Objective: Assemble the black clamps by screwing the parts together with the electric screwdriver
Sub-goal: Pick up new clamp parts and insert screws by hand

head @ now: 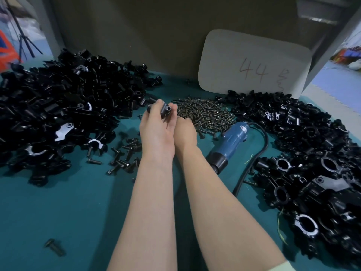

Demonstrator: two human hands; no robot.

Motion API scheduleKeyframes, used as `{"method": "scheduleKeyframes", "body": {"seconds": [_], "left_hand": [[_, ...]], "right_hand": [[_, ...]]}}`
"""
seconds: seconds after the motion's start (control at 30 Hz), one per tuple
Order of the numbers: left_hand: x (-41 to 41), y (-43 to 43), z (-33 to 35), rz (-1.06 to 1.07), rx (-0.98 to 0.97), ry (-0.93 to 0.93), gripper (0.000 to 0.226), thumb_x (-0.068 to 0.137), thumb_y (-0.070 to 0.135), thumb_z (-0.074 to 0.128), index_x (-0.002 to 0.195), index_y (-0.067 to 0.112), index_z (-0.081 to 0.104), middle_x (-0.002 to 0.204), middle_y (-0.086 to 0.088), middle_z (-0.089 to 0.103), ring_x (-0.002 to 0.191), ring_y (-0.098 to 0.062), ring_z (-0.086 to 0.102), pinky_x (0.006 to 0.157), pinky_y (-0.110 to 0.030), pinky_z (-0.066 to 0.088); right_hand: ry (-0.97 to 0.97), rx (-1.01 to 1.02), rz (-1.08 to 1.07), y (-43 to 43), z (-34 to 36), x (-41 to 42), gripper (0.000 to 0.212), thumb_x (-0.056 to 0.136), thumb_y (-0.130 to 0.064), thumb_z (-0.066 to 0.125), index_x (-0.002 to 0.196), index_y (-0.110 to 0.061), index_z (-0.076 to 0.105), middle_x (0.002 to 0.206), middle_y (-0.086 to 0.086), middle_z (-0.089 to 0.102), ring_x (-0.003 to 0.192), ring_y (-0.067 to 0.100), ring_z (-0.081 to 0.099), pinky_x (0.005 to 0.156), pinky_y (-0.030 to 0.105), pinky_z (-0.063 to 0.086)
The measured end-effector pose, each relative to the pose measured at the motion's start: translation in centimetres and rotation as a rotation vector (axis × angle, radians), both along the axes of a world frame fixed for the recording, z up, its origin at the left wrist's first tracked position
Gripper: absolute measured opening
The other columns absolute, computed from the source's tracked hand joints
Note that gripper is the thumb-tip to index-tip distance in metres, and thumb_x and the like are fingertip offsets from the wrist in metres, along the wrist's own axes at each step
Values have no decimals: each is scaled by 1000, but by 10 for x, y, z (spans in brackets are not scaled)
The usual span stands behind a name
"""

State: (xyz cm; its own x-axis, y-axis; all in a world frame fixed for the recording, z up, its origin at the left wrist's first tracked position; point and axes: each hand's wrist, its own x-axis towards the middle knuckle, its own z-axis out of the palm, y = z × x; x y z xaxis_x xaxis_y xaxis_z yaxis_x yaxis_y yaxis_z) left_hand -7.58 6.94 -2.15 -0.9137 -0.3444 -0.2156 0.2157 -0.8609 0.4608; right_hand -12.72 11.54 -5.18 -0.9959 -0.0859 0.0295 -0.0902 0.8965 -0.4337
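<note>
My left hand [156, 132] pinches one small black metal clamp part [166, 110] mid-frame, I can't tell how the fingers of my right hand [185, 133] lie, and the blue electric screwdriver [232, 140] lies unused, so lots probably remains.

Left hand [156, 132] beside right hand [185, 133]

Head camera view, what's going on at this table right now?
A person's left hand grips a black clamp part beside the screws, with the right hand close against it. The screwdriver lies untouched on the table, between the left pile and right pile of parts.
</note>
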Motion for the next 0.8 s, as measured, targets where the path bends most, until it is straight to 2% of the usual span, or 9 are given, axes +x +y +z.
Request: {"method": "scheduleKeyframes", "body": {"seconds": [0.07, 0.13, 0.2, 0.3, 0.37, 0.43, 0.57, 0.67, 0.8], "left_hand": [[-2, -1, -2, 5, 2, -11, 9, 95, 11, 58, 93, 5, 52, 89, -13, 59, 76, -18, 64, 72, -21, 57], [-3, 0, -5, 8, -11, -31, 9, 95, 11, 59, 92, 4, 53, 93, -15, 59, 77, -19, 65, 72, -22, 58], [-4, 2, -8, -3, -33, -54, 10, 95, 10, 59, 89, 3, 55, 97, -17, 58, 81, -22, 66, 76, -24, 59], [-6, 9, -12, -58, -73, -84, 10, 94, 10, 60, 89, 2, 58, 99, -17, 61, 84, -24, 66, 79, -26, 59], [-6, 15, -15, -96, -93, -102, 8, 94, 10, 61, 93, 3, 58, 99, -15, 62, 80, -22, 66, 77, -25, 59], [-6, 19, -18, -116, -137, -133, 11, 93, 10, 63, 98, 2, 56, 102, -17, 61, 79, -21, 64, 76, -26, 58], [-6, 24, -21, -124, -239, -151, 6, 94, 10, 62, 90, 8, 57, 94, -12, 62, 77, -17, 62, 72, -22, 57], [-7, 25, -22, -111, -308, -145, 5, 95, 14, 61, 93, 9, 59, 89, -6, 63, 79, -16, 62, 69, -18, 56], [-9, 28, -24, -92, -447, -128, 10, 97, 17, 58, 101, 8, 61, 98, -6, 64, 83, -14, 63, 80, -21, 55]], "right_hand": [[-5, -68, -15, 3, 3, -3, 24, 98, -14, 40, 111, -5, 59, 115, 17, 60, 97, 31, 58, 78, 33, 45], [13, -177, -81, 14, 11, -4, 18, 95, -9, 49, 105, -6, 63, 110, 14, 64, 83, 22, 56, 70, 23, 41], [78, -417, -130, 30, 24, 0, 17, 94, -9, 54, 102, -9, 69, 105, 9, 69, 80, 16, 55, 71, 18, 40], [210, -724, -138, 53, 41, 15, 9, 92, -22, 61, 84, -20, 66, 86, 0, 70, 77, 14, 63, 78, 29, 51], [209, -806, -90, 63, 45, 24, 14, 90, -22, 64, 77, -23, 61, 67, -7, 65, 60, 4, 60, 66, 24, 52], [140, -817, -24, 68, 45, 30, 14, 89, -12, 64, 78, -20, 60, 62, -7, 63, 51, 1, 58, 59, 20, 51], [98, -630, -5, 70, 37, 34, 20, 87, -10, 64, 76, -24, 55, 72, 3, 67, 68, 17, 67, 78, 40, 57], [139, -547, -9, 68, 34, 34, 19, 86, -14, 63, 74, -27, 55, 74, 3, 68, 77, 21, 68, 81, 42, 55], [169, -478, 0, 70, 35, 34, 20, 86, -16, 61, 72, -27, 53, 76, 0, 67, 77, 19, 66, 80, 40, 54]]}}
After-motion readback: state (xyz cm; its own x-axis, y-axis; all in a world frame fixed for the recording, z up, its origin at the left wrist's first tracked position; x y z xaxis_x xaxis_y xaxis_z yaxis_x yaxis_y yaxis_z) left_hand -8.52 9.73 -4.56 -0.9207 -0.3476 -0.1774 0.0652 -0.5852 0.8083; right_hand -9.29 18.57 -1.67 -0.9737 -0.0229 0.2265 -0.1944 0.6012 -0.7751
